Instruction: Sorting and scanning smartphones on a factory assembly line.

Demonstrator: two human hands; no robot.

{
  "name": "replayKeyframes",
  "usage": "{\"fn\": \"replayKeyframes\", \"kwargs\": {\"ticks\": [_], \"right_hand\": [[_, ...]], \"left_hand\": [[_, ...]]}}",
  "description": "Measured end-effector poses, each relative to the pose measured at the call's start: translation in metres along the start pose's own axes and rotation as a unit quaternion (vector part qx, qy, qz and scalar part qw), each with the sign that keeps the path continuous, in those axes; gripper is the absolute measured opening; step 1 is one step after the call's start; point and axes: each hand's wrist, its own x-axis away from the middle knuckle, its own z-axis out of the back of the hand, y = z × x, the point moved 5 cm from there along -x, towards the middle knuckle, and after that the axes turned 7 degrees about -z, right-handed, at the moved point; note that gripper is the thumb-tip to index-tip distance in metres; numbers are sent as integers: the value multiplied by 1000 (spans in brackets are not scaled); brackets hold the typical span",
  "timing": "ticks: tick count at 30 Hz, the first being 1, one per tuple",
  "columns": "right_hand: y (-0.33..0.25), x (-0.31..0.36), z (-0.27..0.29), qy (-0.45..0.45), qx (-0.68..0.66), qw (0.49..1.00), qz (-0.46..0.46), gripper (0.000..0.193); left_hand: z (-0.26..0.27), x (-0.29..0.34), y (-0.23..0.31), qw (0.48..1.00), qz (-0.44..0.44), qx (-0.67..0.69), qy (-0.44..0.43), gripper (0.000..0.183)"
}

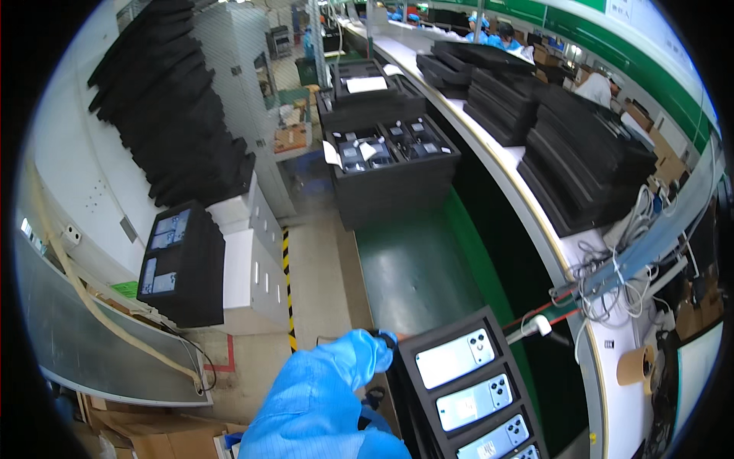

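Black foam trays (581, 153) stacked on the white shelf (535, 222); tangled cables (612, 283); perhaps a tape roll (637, 365).

open green belt (417, 271) ahead, phone tray (466, 382) near, stacked black trays (390, 172) beyond

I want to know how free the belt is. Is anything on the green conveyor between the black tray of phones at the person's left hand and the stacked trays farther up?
Nothing visible. The green belt lies bare between the phone tray, at the blue-sleeved left hand, and the stacked trays upstream.
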Motion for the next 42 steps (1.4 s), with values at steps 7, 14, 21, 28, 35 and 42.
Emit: {"fn": "replayKeyframes", "kwargs": {"ticks": [7, 14, 21, 28, 35, 42], "right_hand": [[-27, -43, 23, 40, 39, 997, 48, 48], [-11, -133, 116, 22, 91, 975, 200, 46], [80, 19, 84, 60, -225, 972, -15, 62], [81, 124, -30, -165, -258, 943, -133, 95], [59, 52, -29, -301, -67, 939, -154, 103], [77, 55, -13, -407, 27, 888, -214, 83]], "left_hand": [[-40, 67, -66, 996, -47, 60, 47, 59], [-69, 100, -105, 992, -57, 64, 91, 60], [2, 70, 45, 909, -316, 124, 241, 67], [-11, 48, 62, 932, -321, 105, 132, 58], [-28, 93, 10, 866, -405, 86, 280, 51], [-115, 161, -58, 783, -427, 162, 422, 42]]}}
